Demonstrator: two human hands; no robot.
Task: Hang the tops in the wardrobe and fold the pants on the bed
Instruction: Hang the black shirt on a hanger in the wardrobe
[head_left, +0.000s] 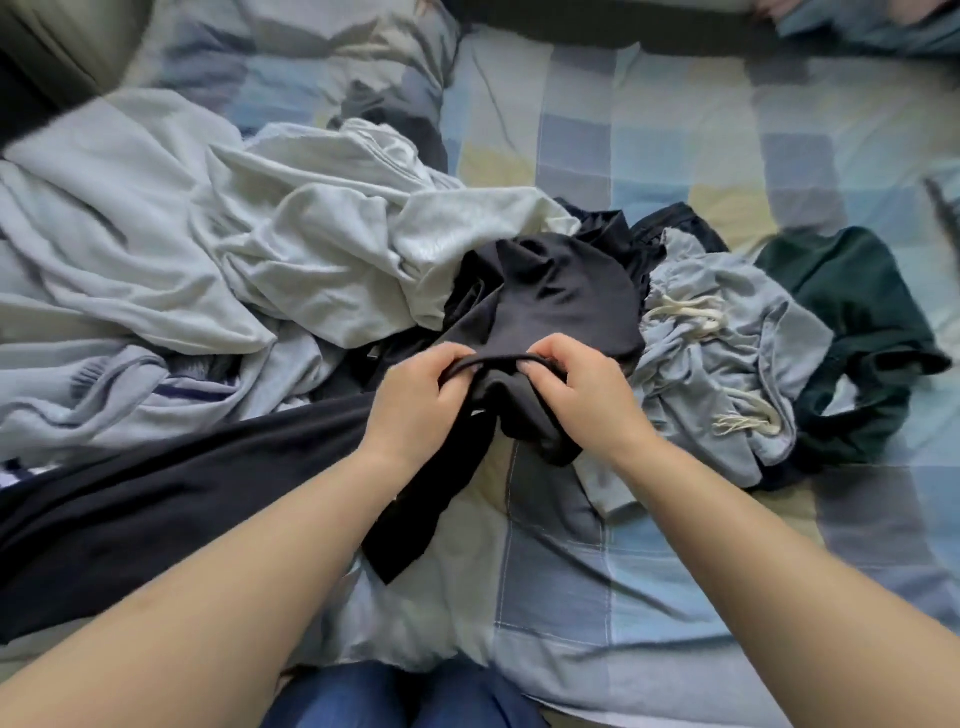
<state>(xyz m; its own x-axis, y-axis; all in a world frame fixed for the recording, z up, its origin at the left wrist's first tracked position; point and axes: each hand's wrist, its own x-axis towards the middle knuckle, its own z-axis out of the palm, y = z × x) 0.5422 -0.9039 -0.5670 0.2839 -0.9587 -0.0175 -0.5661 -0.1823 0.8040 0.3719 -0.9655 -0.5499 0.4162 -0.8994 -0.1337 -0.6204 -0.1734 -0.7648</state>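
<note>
Head view: a black garment (545, 296) is gripped along one bunched edge by left hand (421, 397) and right hand (582, 397), both clenched on the cloth, at the near side of the pile on the bed (675, 545). Sorting step is judged in hand, approx. at the start; garment must next be lifted clear & spread to tell top from pants. No containers are seen, wardrobe incl.; only loose heaps, e.g. white tops (311, 234), grey drawstring pants (717, 332), dark green top (857, 322).

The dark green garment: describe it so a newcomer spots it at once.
Start at the checked bed sheet and go to the right end of the clothes heap. Beside the light blue drawstring piece lies the dark green garment, the only green item there.
</note>
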